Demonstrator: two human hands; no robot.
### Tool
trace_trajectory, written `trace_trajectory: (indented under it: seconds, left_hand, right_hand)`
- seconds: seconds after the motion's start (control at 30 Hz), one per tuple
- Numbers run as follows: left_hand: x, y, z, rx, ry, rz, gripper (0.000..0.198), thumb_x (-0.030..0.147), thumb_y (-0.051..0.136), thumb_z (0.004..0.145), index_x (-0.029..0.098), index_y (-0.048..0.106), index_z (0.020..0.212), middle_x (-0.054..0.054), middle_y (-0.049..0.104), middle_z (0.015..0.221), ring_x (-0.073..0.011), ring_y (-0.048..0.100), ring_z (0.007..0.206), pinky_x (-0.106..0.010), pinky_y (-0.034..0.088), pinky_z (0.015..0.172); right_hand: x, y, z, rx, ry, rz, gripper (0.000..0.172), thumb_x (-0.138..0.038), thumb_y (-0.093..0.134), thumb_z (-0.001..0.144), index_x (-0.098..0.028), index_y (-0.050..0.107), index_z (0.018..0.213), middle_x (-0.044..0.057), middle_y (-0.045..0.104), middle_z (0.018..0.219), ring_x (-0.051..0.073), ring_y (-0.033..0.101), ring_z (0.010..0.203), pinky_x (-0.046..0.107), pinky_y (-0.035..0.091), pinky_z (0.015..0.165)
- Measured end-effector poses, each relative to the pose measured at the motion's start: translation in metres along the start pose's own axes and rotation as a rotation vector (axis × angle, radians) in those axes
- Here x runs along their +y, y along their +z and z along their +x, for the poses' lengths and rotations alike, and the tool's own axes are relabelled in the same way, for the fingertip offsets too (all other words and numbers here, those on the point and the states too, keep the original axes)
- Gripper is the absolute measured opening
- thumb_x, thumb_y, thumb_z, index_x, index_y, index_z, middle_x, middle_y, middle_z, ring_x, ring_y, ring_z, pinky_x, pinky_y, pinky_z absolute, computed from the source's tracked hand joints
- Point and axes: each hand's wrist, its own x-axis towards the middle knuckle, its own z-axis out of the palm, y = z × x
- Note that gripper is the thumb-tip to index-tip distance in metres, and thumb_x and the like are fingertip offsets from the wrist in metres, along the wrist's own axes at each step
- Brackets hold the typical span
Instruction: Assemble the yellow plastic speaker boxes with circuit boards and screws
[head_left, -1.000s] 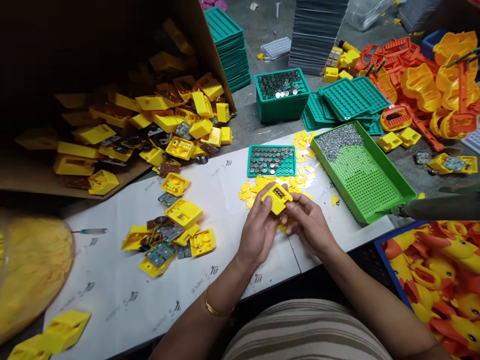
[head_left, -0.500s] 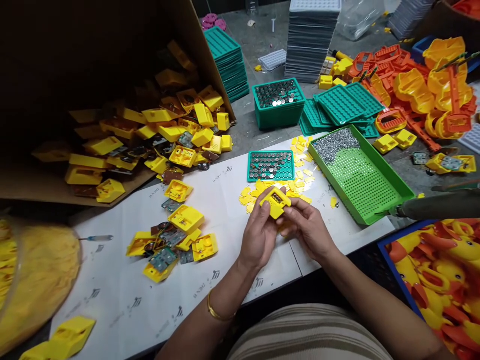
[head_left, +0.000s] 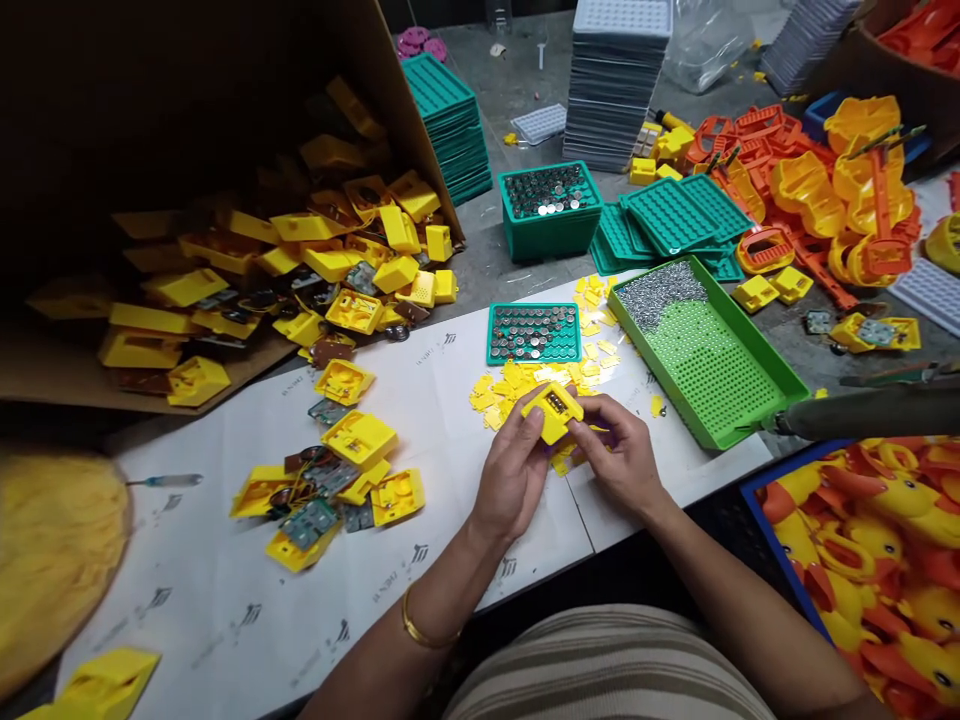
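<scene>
Between both hands is a small yellow plastic battery housing [head_left: 553,425], its open compartment facing up with shiny button cells or metal contacts inside. My left hand [head_left: 510,475] grips its left side, thumb on top. At its right edge my right hand [head_left: 624,462] pinches it with thumb and fingers; the lower fingers are partly hidden. Just beyond the hands lies a heap of flat yellow covers [head_left: 517,380]. Behind that heap, a teal tray [head_left: 564,352] carries rows of button cells [head_left: 517,320].
A green perforated basket [head_left: 750,370] with small screws [head_left: 660,290] stands right. Open yellow housings [head_left: 360,438] with circuit boards lie left, before a cardboard box [head_left: 424,130]. A screwdriver [head_left: 169,481] rests far left. Behind stand a tray stack [head_left: 551,235] and orange parts [head_left: 814,245].
The view has shifted, so most surroundings sit further left. Both hands keep hold of the yellow housing, which is turned slightly; the right hand's fingers have shifted a little.
</scene>
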Motion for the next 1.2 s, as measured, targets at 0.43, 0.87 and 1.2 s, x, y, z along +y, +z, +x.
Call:
trace_trajectory:
  seconds: [0.43, 0.87, 1.2]
  left_hand:
    - [0.022, -0.006, 0.010, 0.198, 0.026, 0.110, 0.033, 0.015, 0.074, 0.066, 0.019, 0.058, 0.095, -0.001, 0.070, 0.096, -0.0135, 0.066, 0.085, -0.025, 0.054, 0.079]
    - [0.024, -0.009, 0.016, 0.219, -0.055, 0.094, 0.028, 0.008, 0.068, 0.071, 0.016, 0.066, 0.098, -0.003, 0.069, 0.100, -0.0117, 0.067, 0.086, -0.020, 0.058, 0.075]
    - [0.017, -0.003, 0.008, 0.158, -0.272, 0.175, 0.032, 0.011, 0.071, 0.072, 0.017, 0.056, 0.099, -0.005, 0.069, 0.096, -0.0190, 0.072, 0.082, -0.025, 0.061, 0.067]
  right_hand:
    - [-0.001, -0.059, -0.004, 0.205, -0.179, -0.463, 0.020, -0.027, 0.054, 0.089, -0.024, 0.065, 0.106, 0.005, 0.064, 0.093, 0.016, 0.063, 0.076, 0.029, 0.053, 0.061]
    - [0.017, -0.039, 0.019, -0.060, -0.107, -0.867, 0.019, -0.027, 0.056, 0.088, -0.021, 0.070, 0.100, 0.006, 0.063, 0.094, 0.017, 0.060, 0.079, 0.029, 0.045, 0.069]
    - [0.003, -0.055, 0.011, 0.062, 0.098, -0.195, 0.023, -0.040, 0.062, 0.083, -0.019, 0.068, 0.092, 0.001, 0.064, 0.069, 0.012, 0.059, 0.056, 0.025, 0.047, 0.052]
